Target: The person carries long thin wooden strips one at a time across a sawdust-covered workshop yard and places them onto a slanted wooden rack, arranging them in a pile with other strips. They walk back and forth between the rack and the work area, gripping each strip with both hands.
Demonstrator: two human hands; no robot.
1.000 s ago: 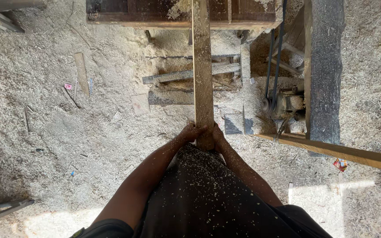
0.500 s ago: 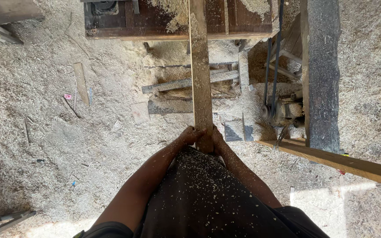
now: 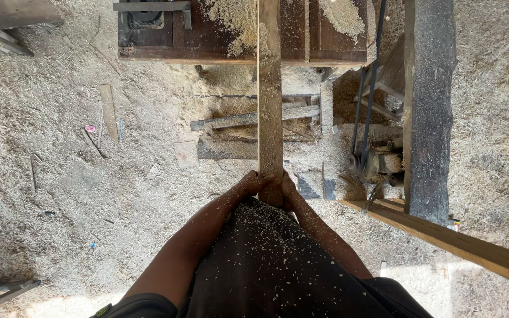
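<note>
A long narrow wooden plank (image 3: 270,94) runs straight away from me, from my belly up onto a dark wooden saw table (image 3: 219,41) at the top of the view. My left hand (image 3: 253,184) grips the plank's near end from the left. My right hand (image 3: 287,189) grips the same end from the right. Both hands press together around the plank, just above my dark shirt, which is speckled with sawdust. The plank's far end is out of view past the table's top.
Sawdust covers the floor and piles on the saw table. A motor with a drive belt (image 3: 372,159) sits under a dark beam (image 3: 428,106) on the right. A loose plank (image 3: 449,241) slants at lower right. Wood offcuts (image 3: 108,111) lie on the left.
The saw table has come lower into view and shows more of its top. My hands keep the same grip on the plank's end.
</note>
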